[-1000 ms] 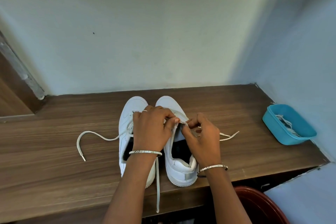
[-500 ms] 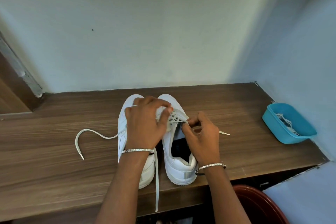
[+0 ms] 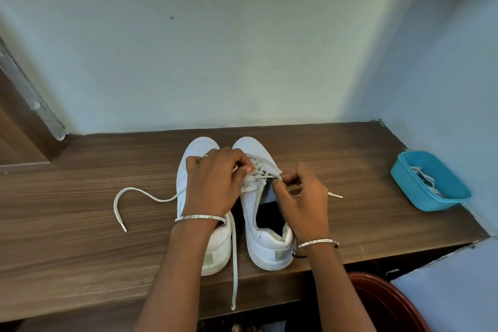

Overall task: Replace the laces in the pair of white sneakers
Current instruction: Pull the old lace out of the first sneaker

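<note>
Mid-frame, left hand (image 3: 213, 186) curls pinching the shoe's (image 3: 269, 248) lace (image 3: 258, 176); right hand (image 3: 303, 197) pinches it too (blue tub (image 3: 407, 187) at right).

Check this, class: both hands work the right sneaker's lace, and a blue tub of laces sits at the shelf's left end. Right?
One slip: the head view shows the blue tub at the right end of the shelf, not the left. The rest stands.
</note>
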